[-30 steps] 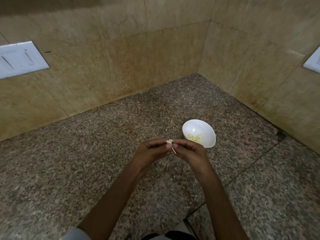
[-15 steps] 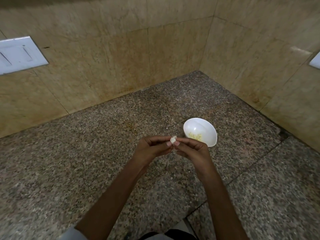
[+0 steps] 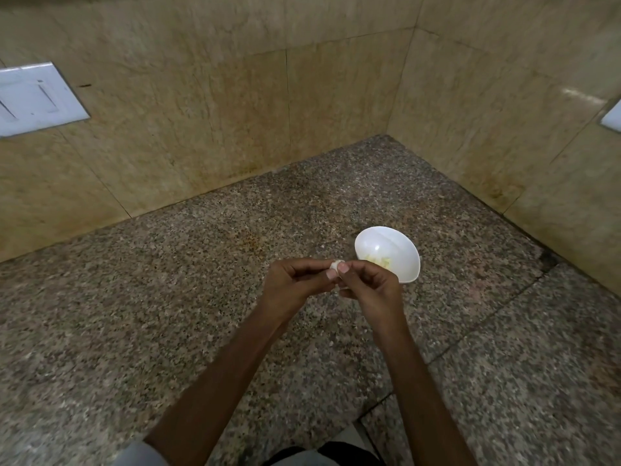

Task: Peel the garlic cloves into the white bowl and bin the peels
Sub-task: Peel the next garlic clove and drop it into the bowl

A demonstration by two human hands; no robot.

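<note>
- My left hand (image 3: 295, 280) is curled, with its thumb and forefinger clamped on the left side of the garlic clove (image 3: 336, 264). If I squeeze too hard, the slick clove could shoot out leftward onto the tabletop (image 3: 168, 297).
- The clove sits pinched between the fingers (image 3: 343, 268) of both hands, held in the air above the tabletop and not yet in the bowl. I judge the peeling is unfinished, because papery skin still seems to cover the clove.
- My right hand (image 3: 373, 287) pinches the clove's right side with the thumbnail on the skin. A careless dig could gouge the flesh or tear the skin into scraps.
- The white bowl (image 3: 379, 240) stands just right of my fingers, partly hidden by my right knuckles, with peeled pieces (image 3: 381, 262) inside. Loose skin could drift in among them, or my right hand could knock the bowl's rim.
- No bin is in view, so any dropped peel would scatter on the tabletop.
- A second ago a thin strip of peel hung below my fingers. That strip no longer shows, and the clove looks rounder and more tightly pinched. My hands have stayed in the same spot beside the bowl.
</note>
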